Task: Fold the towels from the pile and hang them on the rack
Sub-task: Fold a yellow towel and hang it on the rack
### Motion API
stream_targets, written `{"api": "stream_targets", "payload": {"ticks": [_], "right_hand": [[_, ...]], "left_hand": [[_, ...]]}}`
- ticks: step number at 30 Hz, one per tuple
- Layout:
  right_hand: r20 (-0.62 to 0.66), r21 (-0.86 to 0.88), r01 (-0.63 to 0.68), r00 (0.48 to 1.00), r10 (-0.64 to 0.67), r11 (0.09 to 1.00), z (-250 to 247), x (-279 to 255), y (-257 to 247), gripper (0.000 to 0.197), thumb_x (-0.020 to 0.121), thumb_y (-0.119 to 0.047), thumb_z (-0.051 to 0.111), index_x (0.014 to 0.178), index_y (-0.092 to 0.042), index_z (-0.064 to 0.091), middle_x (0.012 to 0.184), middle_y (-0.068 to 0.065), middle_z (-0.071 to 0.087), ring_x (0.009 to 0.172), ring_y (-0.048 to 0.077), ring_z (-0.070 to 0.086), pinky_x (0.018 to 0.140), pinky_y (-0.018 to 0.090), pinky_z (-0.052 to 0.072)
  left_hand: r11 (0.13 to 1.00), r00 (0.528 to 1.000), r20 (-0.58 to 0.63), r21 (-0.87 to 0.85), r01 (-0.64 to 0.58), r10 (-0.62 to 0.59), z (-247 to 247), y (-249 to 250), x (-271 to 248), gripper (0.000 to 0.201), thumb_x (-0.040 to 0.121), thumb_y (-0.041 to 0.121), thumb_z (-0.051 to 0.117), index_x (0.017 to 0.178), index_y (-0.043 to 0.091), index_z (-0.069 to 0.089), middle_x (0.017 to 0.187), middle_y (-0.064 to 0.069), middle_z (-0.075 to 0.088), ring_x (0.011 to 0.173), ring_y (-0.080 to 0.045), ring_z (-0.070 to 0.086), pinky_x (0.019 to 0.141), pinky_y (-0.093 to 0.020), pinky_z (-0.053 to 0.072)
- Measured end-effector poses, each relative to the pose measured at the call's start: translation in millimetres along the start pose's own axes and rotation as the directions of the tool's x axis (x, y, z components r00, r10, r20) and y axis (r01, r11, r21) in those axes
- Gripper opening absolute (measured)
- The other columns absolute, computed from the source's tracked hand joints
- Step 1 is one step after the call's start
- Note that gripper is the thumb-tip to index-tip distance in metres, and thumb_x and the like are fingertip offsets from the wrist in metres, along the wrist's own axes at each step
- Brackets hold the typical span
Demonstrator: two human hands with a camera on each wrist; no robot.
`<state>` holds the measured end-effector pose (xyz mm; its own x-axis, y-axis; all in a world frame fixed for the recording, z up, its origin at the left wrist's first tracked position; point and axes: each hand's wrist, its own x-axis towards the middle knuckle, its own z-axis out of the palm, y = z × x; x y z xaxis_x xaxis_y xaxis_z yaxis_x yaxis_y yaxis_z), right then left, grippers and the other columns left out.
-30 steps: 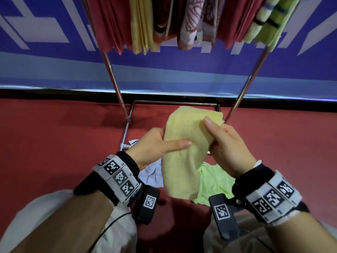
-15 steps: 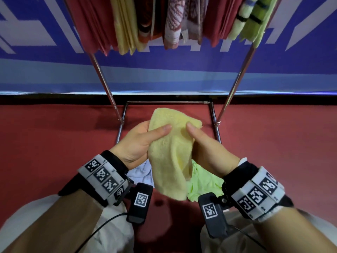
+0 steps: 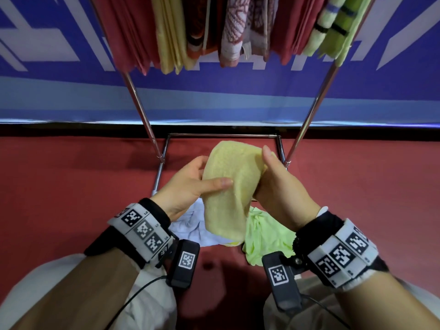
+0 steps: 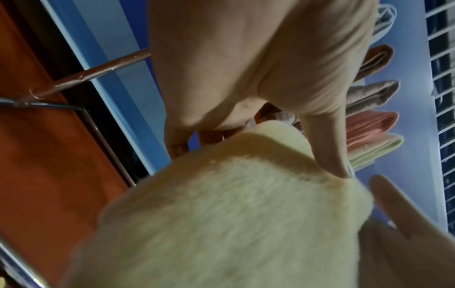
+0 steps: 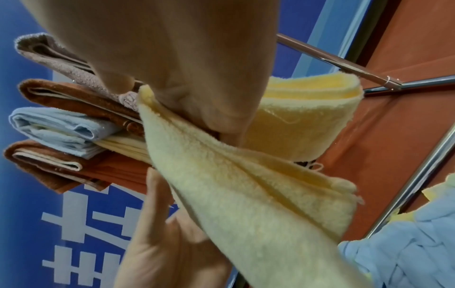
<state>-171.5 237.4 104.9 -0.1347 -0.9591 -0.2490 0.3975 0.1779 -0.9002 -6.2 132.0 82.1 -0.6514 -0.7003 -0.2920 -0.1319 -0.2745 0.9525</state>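
A pale yellow towel point(image 3: 229, 186), folded over, hangs between both hands above the pile. My left hand point(image 3: 190, 181) pinches its left edge, thumb across the front. My right hand point(image 3: 273, 177) grips its right edge, thumb on top. In the right wrist view the yellow towel point(image 5: 246, 194) shows doubled layers under my right hand's fingers point(image 5: 216, 109). In the left wrist view the same towel point(image 4: 234, 214) fills the lower frame. Below lie a light blue towel point(image 3: 190, 231) and a lime green towel point(image 3: 264, 234) on the red cloth. The metal rack point(image 3: 142, 108) stands behind.
Several folded towels point(image 3: 226, 27), red, yellow, patterned and green-striped, hang from the rack's top. The rack's base frame point(image 3: 223, 135) rests on the red surface point(image 3: 71, 186). A blue and white banner point(image 3: 47, 79) runs behind.
The hands came closer together around the towel and then rose a little. My right thumb has shifted to the towel's upper right corner. The view has tilted slightly.
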Motion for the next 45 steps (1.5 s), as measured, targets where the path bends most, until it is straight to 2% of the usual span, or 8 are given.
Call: {"api": "stream_targets", "payload": {"ticks": [5, 14, 17, 22, 28, 32, 37, 45], "right_hand": [[0.0, -0.004, 0.026, 1.0, -0.026, 1.0, -11, 1, -6, 0.075, 0.092, -0.067, 0.037, 0.146, -0.015, 0.05, 0.139, 0.009, 0.064, 0.129, 0.023, 0.06, 0.11, 0.046, 0.045], [-0.063, -0.016, 0.061, 0.996, -0.062, 0.998, -19, 3, -10, 0.077, 0.093, -0.067, 0.032, 0.147, -0.014, 0.048, 0.14, 0.01, 0.062, 0.131, 0.025, 0.059, 0.109, 0.047, 0.045], [-0.03, 0.078, 0.063, 0.998, -0.061, 0.995, -19, 0, -14, 0.074, 0.098, -0.067, 0.027, 0.143, -0.015, 0.054, 0.137, 0.01, 0.065, 0.13, 0.026, 0.059, 0.107, 0.047, 0.045], [0.043, 0.302, 0.031, 0.998, -0.046, 0.953, -18, -2, -14, 0.091, 0.085, -0.074, 0.045, 0.146, -0.008, 0.051, 0.145, 0.019, 0.056, 0.137, 0.033, 0.052, 0.114, 0.051, 0.038], [0.076, 0.325, 0.031, 0.995, -0.059, 0.945, -19, -1, -13, 0.088, 0.088, -0.073, 0.038, 0.146, -0.007, 0.051, 0.145, 0.018, 0.056, 0.137, 0.032, 0.052, 0.116, 0.049, 0.037], [0.101, 0.345, 0.026, 0.993, -0.064, 0.938, -19, -2, -18, 0.089, 0.091, -0.074, 0.033, 0.149, -0.008, 0.048, 0.148, 0.018, 0.053, 0.139, 0.032, 0.05, 0.117, 0.051, 0.035], [0.082, 0.226, 0.043, 0.995, -0.063, 0.973, -10, -10, -28, 0.084, 0.091, -0.073, 0.031, 0.147, -0.012, 0.049, 0.144, 0.012, 0.059, 0.136, 0.027, 0.054, 0.115, 0.049, 0.037], [0.074, 0.129, 0.167, 0.981, -0.177, 0.977, 14, -35, -61, 0.082, 0.091, -0.066, 0.025, 0.147, -0.009, 0.046, 0.144, 0.009, 0.059, 0.137, 0.021, 0.053, 0.118, 0.043, 0.033]], "left_hand": [[0.992, 0.991, 0.1, 0.104, 0.074, -0.085, 1, -6, -2, 0.063, 0.064, 0.033, 0.092, 0.115, 0.006, 0.069, 0.11, -0.008, 0.076, 0.104, -0.023, 0.072, 0.094, -0.04, 0.057], [0.999, 0.995, 0.082, -0.012, 0.051, -0.05, 8, -10, -1, 0.054, 0.074, 0.024, 0.088, 0.121, 0.013, 0.063, 0.11, -0.004, 0.075, 0.1, -0.021, 0.072, 0.079, -0.03, 0.057], [0.992, 0.984, 0.144, 0.091, 0.091, -0.103, 6, -11, -3, 0.066, 0.059, 0.027, 0.091, 0.118, 0.01, 0.066, 0.111, -0.007, 0.075, 0.104, -0.023, 0.072, 0.083, -0.034, 0.057], [0.938, 0.961, 0.198, 0.324, 0.121, -0.193, 5, -13, -5, 0.04, 0.068, 0.011, 0.09, 0.104, 0.008, 0.073, 0.096, -0.001, 0.079, 0.094, -0.014, 0.074, 0.079, -0.024, 0.056], [0.908, 0.964, 0.175, 0.403, 0.114, -0.198, 4, -16, -3, 0.036, 0.072, 0.018, 0.09, 0.103, 0.011, 0.074, 0.096, 0.002, 0.079, 0.094, -0.012, 0.074, 0.084, -0.027, 0.057], [0.932, 0.968, 0.185, 0.351, 0.093, -0.166, 5, -11, -3, 0.027, 0.076, 0.011, 0.086, 0.098, 0.012, 0.072, 0.087, 0.007, 0.078, 0.086, -0.006, 0.074, 0.071, -0.015, 0.053], [0.984, 0.969, 0.213, 0.155, 0.092, -0.124, 2, -3, -8, 0.045, 0.07, 0.01, 0.084, 0.111, 0.003, 0.07, 0.106, -0.011, 0.076, 0.1, -0.024, 0.073, 0.081, -0.029, 0.057], [0.998, 0.991, 0.127, -0.04, 0.051, -0.046, -4, 1, -15, 0.046, 0.075, -0.002, 0.076, 0.12, 0.0, 0.062, 0.109, -0.017, 0.074, 0.093, -0.025, 0.073, 0.079, -0.032, 0.059]]}}
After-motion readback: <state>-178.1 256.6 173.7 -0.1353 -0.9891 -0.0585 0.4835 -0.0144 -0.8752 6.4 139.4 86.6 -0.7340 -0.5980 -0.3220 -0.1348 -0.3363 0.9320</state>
